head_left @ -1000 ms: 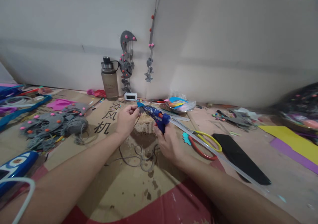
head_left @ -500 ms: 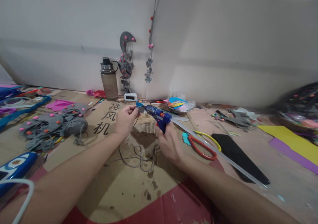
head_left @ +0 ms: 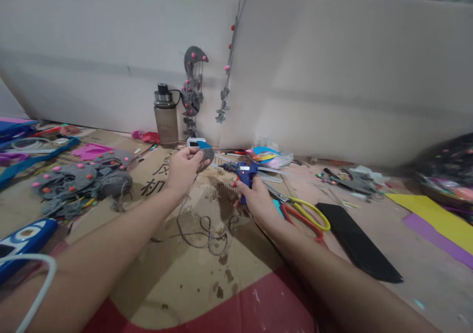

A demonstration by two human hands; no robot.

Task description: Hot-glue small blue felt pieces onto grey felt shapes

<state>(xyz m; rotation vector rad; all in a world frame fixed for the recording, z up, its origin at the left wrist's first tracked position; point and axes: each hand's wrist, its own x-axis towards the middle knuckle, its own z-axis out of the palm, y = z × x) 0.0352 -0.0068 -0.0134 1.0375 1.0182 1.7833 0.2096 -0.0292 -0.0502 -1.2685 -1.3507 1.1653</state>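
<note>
Felt piece, grey and blue, sat pinched in the left hand above the cardboard, probably angled for glue. I saw the right hand wrapped around the glue gun, nozzle toward the felt. Scissors lay beside.

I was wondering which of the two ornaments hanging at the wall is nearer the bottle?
The crescent-topped ornament, just beside the bottle; the thin ornament hangs farther right.
</note>
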